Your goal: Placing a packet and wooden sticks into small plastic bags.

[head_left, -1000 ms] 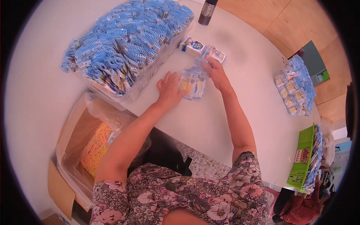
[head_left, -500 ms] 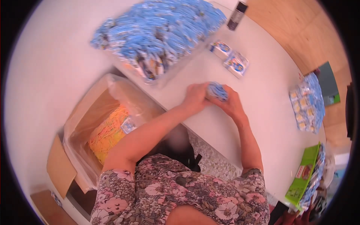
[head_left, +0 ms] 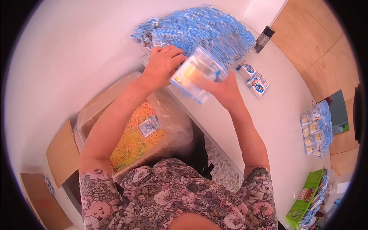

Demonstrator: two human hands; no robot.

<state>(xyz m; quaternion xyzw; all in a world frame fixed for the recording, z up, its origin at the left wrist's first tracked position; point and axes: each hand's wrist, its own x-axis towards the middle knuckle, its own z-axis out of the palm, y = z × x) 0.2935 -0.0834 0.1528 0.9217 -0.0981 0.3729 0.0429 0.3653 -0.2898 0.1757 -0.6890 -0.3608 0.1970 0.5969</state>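
My right hand [head_left: 220, 86] grips a stack of small clear packets [head_left: 196, 74] with blue edges, blurred by motion and tilted above the table. Its thumb lies across the front face. Up against the near left edge of a big heap of blue-edged packets [head_left: 199, 32] is my left hand [head_left: 165, 61]. Its fingers are bent and closed, and what they pinch is hidden behind them. Below my left forearm stands an open cardboard box lined with clear plastic [head_left: 172, 115]. Thin orange and yellow sticks [head_left: 132, 140] fill it, with one packet [head_left: 149, 125] lying on top.
Two small printed packs [head_left: 252, 78] and a dark spray can [head_left: 263, 39] stand on the white table [head_left: 264, 134] right of the heap. Farther right are bundled packets [head_left: 316, 128] and a green basket [head_left: 306, 199]. A wooden panel [head_left: 306, 50] borders the far right.
Both hands were together over the table around a small bundle. They have moved apart and away from me, the left to the heap, the right lifting the stack. The whole view has shifted.
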